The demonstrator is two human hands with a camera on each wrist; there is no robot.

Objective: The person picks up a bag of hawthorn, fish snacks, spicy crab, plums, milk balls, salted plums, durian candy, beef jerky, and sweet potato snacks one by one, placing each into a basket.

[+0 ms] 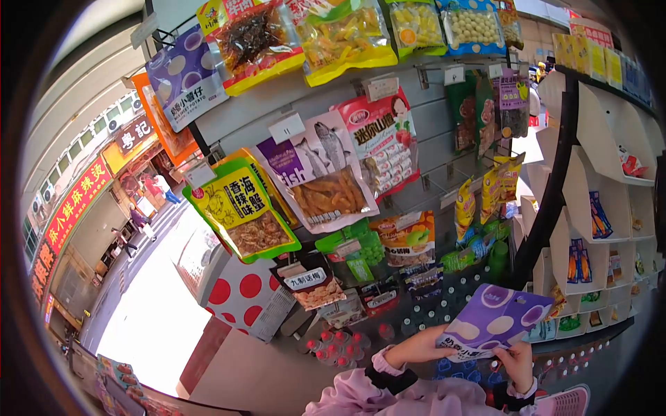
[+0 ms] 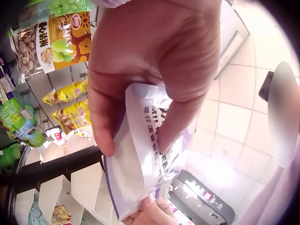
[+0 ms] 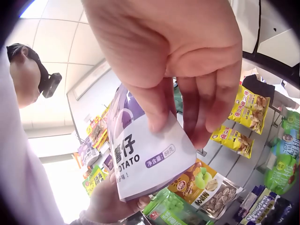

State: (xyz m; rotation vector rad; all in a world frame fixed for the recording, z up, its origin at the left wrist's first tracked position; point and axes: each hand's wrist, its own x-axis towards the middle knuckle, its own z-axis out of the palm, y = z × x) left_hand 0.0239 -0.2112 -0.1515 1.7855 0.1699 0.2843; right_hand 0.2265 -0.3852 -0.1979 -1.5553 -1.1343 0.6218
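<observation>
A purple and white sweet potato snack bag (image 1: pixel 485 315) is held out low in front of the body at the right of the head view. My left hand (image 1: pixel 420 347) grips its near left corner, thumb on the printed face. At the other lower corner, my right hand (image 1: pixel 517 364) pinches the edge between thumb and fingers. The left wrist view shows the bag (image 2: pixel 136 154) from its white, printed side, slightly bowed between both hands. Black lettering and "POTATO" stand on the bag's white part (image 3: pixel 154 154) in the right wrist view.
A slatted display wall carries hanging snack bags, among them a green-edged crab-flavour bag (image 1: pixel 243 204) and a fish snack bag (image 1: pixel 316 177). A similar purple bag (image 1: pixel 184 76) hangs at upper left. White shelf bins (image 1: pixel 617 201) stand right; red-capped bottles (image 1: pixel 340 347) stand below.
</observation>
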